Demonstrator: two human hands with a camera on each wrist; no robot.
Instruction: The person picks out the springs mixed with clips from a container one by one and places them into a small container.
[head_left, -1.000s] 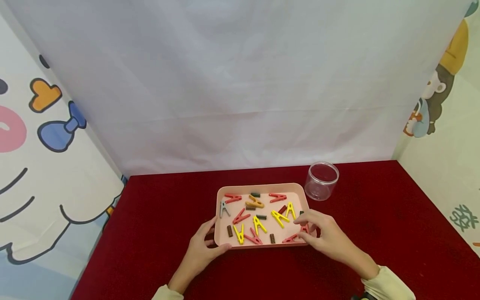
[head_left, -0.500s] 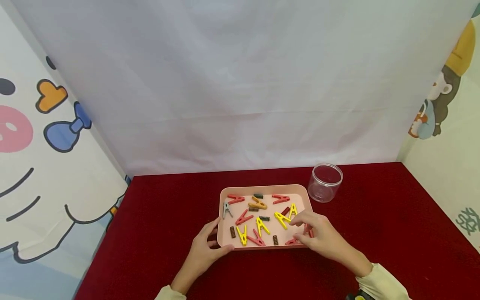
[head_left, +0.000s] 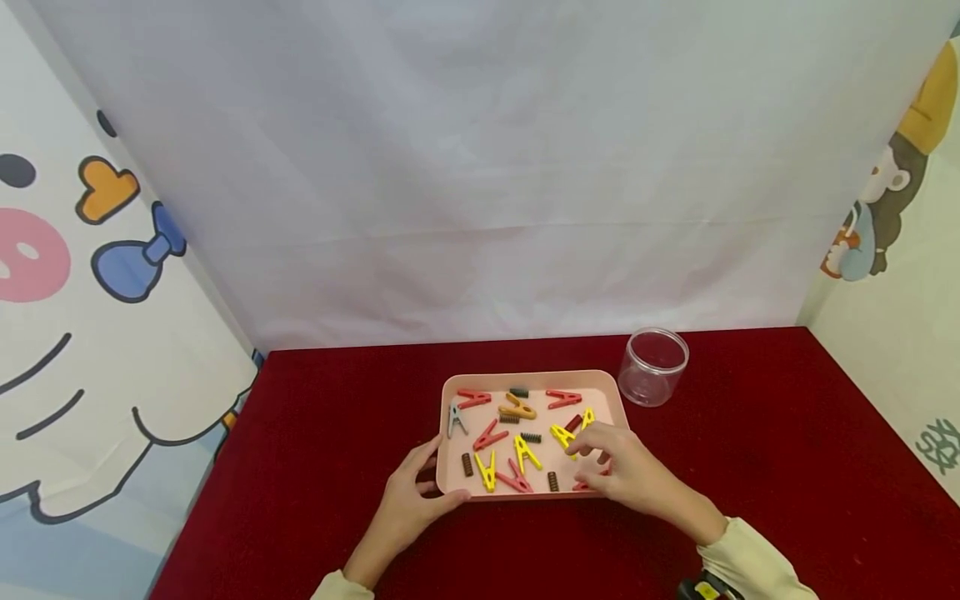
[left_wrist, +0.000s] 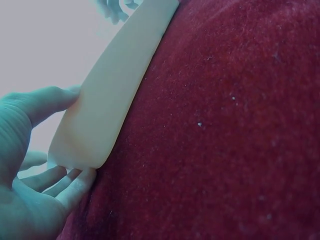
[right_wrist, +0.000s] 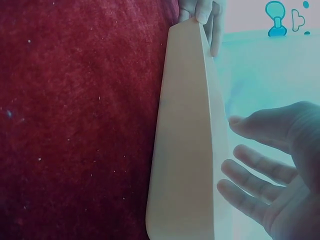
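A pink tray [head_left: 517,497] lies on the red cloth, holding several A-shaped plastic clips in red, yellow, orange and grey and several small coil springs. My left hand [head_left: 408,493] grips its near left corner; in the left wrist view the thumb touches the rim and the fingers lie against the end wall [left_wrist: 110,100]. Over the tray's right part hovers my right hand [head_left: 626,468], thumb and fingers apart. Nearest its fingertips are a yellow clip [head_left: 561,435] and a partly hidden red clip [head_left: 582,486]. No held object shows in the right wrist view.
A clear round jar [head_left: 652,371] stands without a lid just beyond the tray's far right corner. The red cloth [head_left: 337,417] covers the table. A white curtain [head_left: 480,208] hangs behind it, with printed panels on both sides.
My right hand has moved left over the tray, from the right-end clips toward the yellow clip. The left hand keeps its place on the corner. The head view has shifted slightly.
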